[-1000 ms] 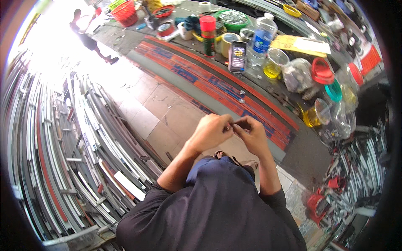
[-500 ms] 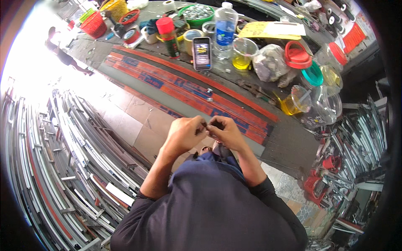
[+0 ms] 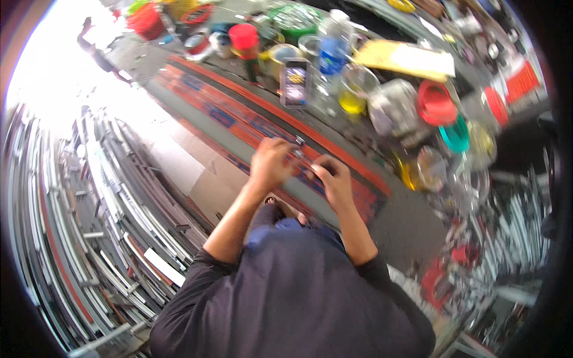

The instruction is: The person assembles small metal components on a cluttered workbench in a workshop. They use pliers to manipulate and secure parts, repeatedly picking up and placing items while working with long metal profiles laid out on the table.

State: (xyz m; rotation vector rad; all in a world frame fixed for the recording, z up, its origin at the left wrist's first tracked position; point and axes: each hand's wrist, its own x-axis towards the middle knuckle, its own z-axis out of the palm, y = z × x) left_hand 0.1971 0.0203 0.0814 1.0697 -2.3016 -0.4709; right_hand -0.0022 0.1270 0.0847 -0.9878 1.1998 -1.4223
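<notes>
My left hand (image 3: pixel 273 162) is over the orange-and-blue film-covered profiles (image 3: pixel 239 127) along the bench edge. Its fingertips, smeared by motion, point toward small shiny metal pieces (image 3: pixel 299 142) lying on the film. Whether those fingers touch a piece cannot be made out. To its right, my right hand (image 3: pixel 334 180) hovers above the same profiles, thumb and curled fingers drawn together; whatever is in that pinch is hidden or too small to name.
Behind the profiles stand a phone (image 3: pixel 295 83), a water bottle (image 3: pixel 335 45), a red-capped spray can (image 3: pixel 244 42) and a cup of yellow liquid (image 3: pixel 356 89). Long metal profiles (image 3: pixel 113 209) fill the left side. Another person (image 3: pixel 98 53) is at the far left.
My hands, which were together at the bench's near edge, have come apart and moved forward over the profiles. My left hand went toward the small metal pieces. The whole view has tilted.
</notes>
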